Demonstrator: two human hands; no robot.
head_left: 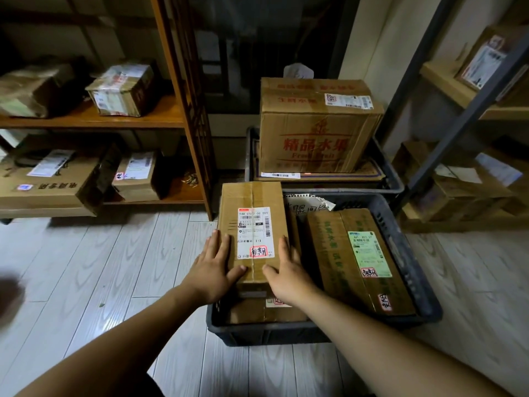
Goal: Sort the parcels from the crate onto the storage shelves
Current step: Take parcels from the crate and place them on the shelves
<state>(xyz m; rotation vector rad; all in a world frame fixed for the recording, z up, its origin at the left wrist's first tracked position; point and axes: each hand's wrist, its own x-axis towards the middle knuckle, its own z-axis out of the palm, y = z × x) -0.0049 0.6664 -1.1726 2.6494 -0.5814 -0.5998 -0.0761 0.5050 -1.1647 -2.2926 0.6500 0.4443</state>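
Note:
A long brown taped parcel (pixel 253 196) with a white shipping label lies on the left side of the near dark plastic crate (pixel 286 333). My left hand (pixel 213 266) presses its left edge and my right hand (pixel 287 270) its right edge, thumbs on top, so both hands clasp it. Beside it in the crate lies a flat parcel with a green label (pixel 357 259). Another small parcel (pixel 266 310) shows underneath. A wooden shelf unit (pixel 177 121) stands at the left and a grey metal shelf unit (pixel 446 156) at the right.
A second dark crate (pixel 392 179) behind holds a large fruit carton (pixel 317 133). Both shelf units carry several parcels. Pale wood-plank floor (pixel 114 267) spreads to the left and in front of the crate.

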